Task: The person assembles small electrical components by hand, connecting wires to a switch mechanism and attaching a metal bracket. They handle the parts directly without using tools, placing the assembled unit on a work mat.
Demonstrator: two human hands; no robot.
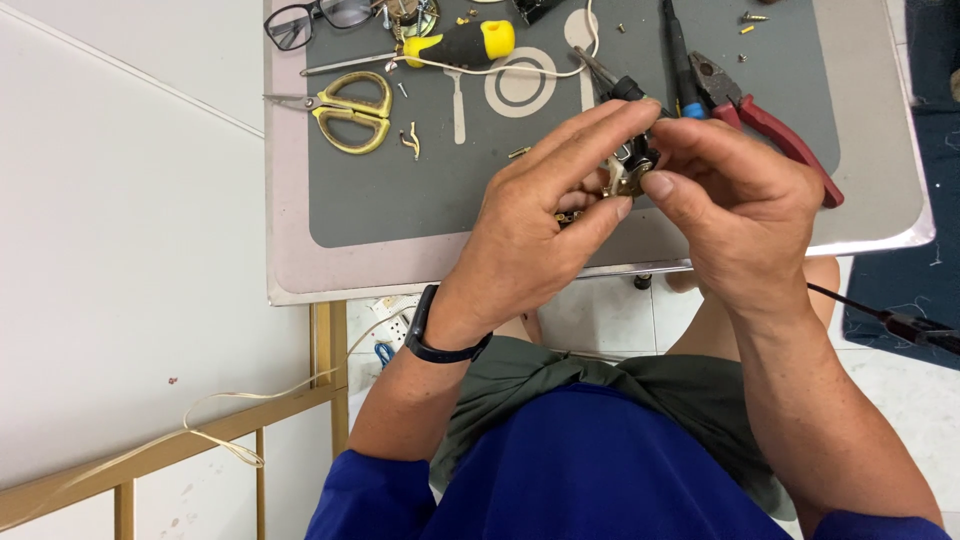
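Observation:
Both my hands meet over the near part of a small grey table, pinching a small brass and black metal part (632,170) between their fingertips. My left hand (545,215), with a black band on its wrist, grips it from the left. Gripping from the right, my right hand (735,205) has its thumb on the part. Most of the part is hidden by my fingers. Just past my fingers lie red-handled pliers (765,125) and a blue-tipped tool (685,75).
On the grey table (400,200) lie gold scissors (350,110), a yellow and black screwdriver (455,45), black glasses (315,18), a white cord and several loose brass screws. A gold metal frame (330,370) stands below left; a black cable (900,322) runs at right.

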